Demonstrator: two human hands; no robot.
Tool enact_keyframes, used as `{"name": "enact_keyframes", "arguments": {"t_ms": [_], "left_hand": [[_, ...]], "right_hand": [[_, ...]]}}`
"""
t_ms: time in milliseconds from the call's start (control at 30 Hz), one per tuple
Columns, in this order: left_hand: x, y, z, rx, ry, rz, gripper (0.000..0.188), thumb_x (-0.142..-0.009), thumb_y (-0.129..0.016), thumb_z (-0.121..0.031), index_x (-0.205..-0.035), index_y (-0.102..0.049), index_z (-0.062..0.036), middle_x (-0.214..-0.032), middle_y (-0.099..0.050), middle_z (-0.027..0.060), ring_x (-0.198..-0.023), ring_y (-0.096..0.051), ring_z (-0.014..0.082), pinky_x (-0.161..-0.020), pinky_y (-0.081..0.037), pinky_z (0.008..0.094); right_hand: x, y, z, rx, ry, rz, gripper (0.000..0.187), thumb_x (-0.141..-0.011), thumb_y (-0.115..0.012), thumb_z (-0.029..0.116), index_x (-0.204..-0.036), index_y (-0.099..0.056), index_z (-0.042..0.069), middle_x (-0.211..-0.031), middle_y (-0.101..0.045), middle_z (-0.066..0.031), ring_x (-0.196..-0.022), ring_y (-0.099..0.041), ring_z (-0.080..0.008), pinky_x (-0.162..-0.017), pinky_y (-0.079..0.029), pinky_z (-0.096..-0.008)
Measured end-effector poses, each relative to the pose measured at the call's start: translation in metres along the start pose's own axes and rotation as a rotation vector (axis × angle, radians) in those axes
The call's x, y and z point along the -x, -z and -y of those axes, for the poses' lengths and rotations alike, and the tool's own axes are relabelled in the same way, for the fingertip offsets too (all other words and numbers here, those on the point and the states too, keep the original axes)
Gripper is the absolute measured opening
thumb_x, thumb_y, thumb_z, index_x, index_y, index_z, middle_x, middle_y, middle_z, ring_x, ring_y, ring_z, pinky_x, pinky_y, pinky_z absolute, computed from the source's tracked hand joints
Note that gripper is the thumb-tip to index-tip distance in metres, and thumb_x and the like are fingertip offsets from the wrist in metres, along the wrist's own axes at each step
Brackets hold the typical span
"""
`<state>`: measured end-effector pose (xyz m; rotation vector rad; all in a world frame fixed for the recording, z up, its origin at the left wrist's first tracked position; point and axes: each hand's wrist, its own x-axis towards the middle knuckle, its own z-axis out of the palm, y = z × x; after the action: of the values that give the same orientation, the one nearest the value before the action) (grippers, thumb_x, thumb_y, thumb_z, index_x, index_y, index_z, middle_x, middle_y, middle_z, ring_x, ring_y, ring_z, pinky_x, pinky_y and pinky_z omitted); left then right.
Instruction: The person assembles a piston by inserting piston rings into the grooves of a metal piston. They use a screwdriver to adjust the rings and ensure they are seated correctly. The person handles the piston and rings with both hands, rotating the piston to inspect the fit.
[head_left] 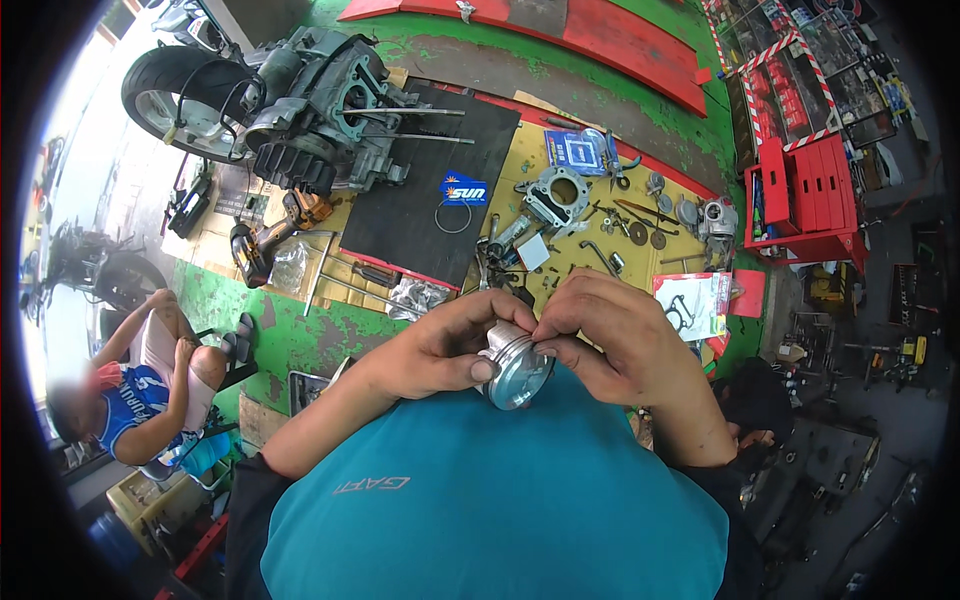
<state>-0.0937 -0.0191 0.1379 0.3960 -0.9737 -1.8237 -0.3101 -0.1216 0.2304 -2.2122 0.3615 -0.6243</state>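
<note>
1. Green floor (262,315) here, parts (541,207) strewn over cardboard (528,160).
2. Piston (520,382) before the teal shirt (500,480): left hand (450,345) clasping it, right hand (605,335) pinching at its rings (513,347).
3. Overstretching might snap a ring; a slack grip might drop the piston.

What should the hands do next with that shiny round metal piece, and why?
Maybe the right hand should feel gently along the grooved edge of the piston. Its fingertips are at that edge, and the left hand is holding the piston from the other side, so it looks steady enough for a careful check.
</note>
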Motion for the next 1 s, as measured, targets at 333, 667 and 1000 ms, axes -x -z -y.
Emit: {"name": "enact_keyframes", "arguments": {"t_ms": [333,667,1000], "left_hand": [[-0.003,-0.003,-0.014,-0.009,0.081,0.116,0.059,-0.089,-0.076,-0.007,-0.14,-0.047,0.0032,-0.129,-0.055,0.0106,-0.118,-0.056,0.0176,-0.101,-0.047,0.035],[-0.007,-0.008,-0.015,-0.138,0.057,0.178,0.064,-0.082,-0.085,-0.006,-0.135,-0.051,0.0064,-0.132,-0.064,0.0234,-0.123,-0.064,0.0271,-0.101,-0.051,0.0383],[-0.008,-0.013,-0.027,-0.213,0.134,0.169,0.067,-0.079,-0.086,-0.008,-0.135,-0.052,0.008,-0.125,-0.064,0.0151,-0.109,-0.065,0.0171,-0.091,-0.052,0.0319]], "right_hand": [[0.003,0.007,0.002,-0.117,-0.066,0.111,0.02,-0.077,-0.076,-0.003,-0.093,-0.066,0.002,-0.087,-0.065,-0.0104,-0.08,-0.065,-0.029,-0.072,-0.052,-0.0386],[0.006,0.031,0.001,-0.113,-0.018,0.123,0.013,-0.08,-0.075,0.0,-0.092,-0.07,0.003,-0.089,-0.066,-0.0096,-0.08,-0.066,-0.0287,-0.07,-0.053,-0.0384],[0.001,0.025,0.032,0.238,0.163,0.151,0.025,-0.068,-0.084,0.003,-0.09,-0.072,0.005,-0.082,-0.065,-0.0061,-0.073,-0.067,-0.027,-0.06,-0.056,-0.0348]]}}
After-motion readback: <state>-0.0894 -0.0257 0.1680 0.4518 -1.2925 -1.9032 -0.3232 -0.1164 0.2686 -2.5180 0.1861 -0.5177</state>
